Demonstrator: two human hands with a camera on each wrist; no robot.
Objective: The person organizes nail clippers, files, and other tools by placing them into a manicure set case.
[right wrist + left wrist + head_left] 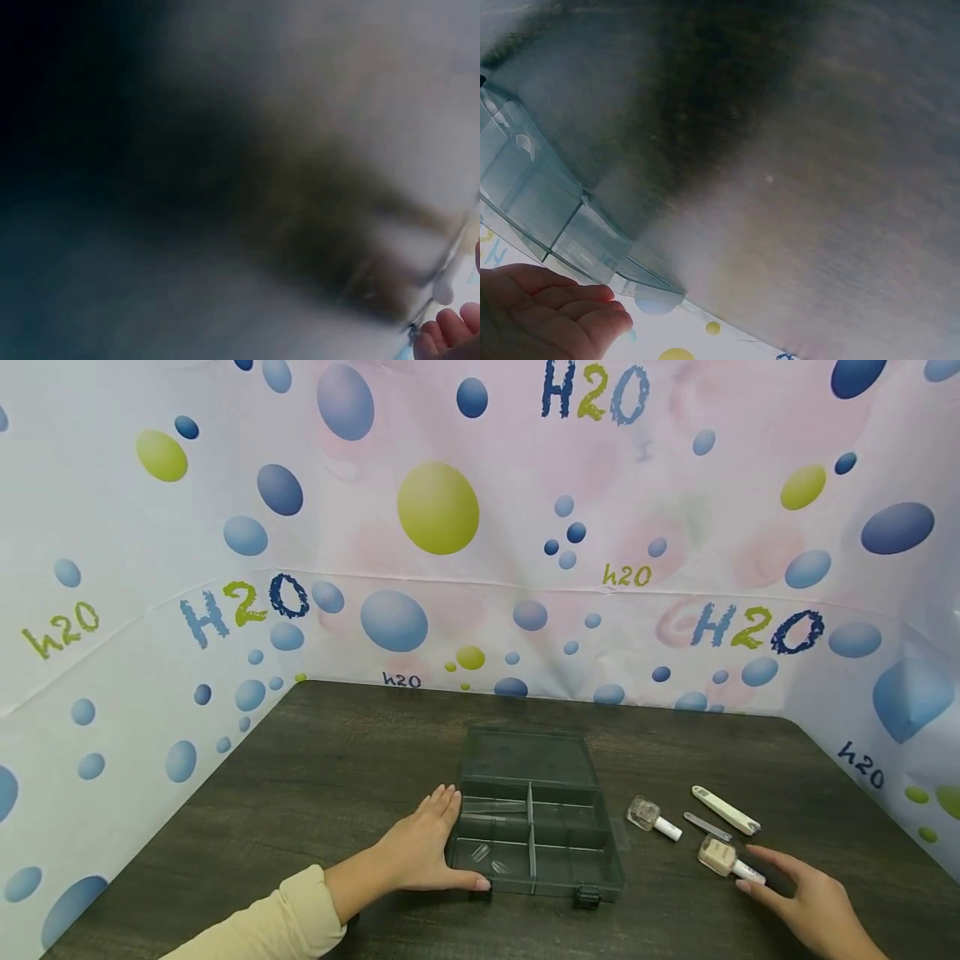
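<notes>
A see-through grey divided box point(532, 885) stands on the table with its lid point(528, 756) folded back. My left hand point(423, 847) rests along its left side, fingers extended, thumb by a front latch. Small clear pieces point(482, 853) lie in the front left compartment and thin clear strips point(495, 807) in the back left one. My right hand point(813, 897) is at a beige nail polish bottle point(717, 856) lying on its side, thumb and index finger on either side of its white cap with a gap visible. The left wrist view shows the left fingers point(577, 307) by the box.
Behind the beige bottle lie a clear, glittery nail polish bottle point(643, 812) with a white cap, a small slim grey piece point(707, 826) and a long cream-coloured tool point(723, 810) with a notched end. A bubble-print sheet point(450, 652) rises behind the dark wooden table point(360, 752).
</notes>
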